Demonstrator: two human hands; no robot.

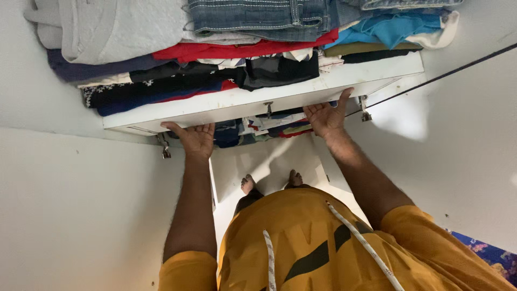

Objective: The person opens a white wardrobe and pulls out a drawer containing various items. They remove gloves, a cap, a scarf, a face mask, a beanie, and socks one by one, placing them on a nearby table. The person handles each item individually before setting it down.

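A white shelf board [226, 103] carries stacks of folded clothes [215, 54]: grey, red, black and blue pieces with denim on top. My left hand [196, 139] is at the left part of the board's front edge, palm facing me, fingers tucked under it and thumb along the edge. My right hand [325, 117] grips the same edge further right, thumb up against the front face and fingers underneath. Both arms are stretched forward. More folded clothes [269, 126] lie on a lower level between my hands, partly hidden by the board.
White wardrobe panels [81, 205] stand to the left and to the right [463, 140]. Metal brackets [164, 150] hang under the board at both ends. My bare feet [247, 183] stand on a white floor below. A dark cord [447, 73] runs across the right panel.
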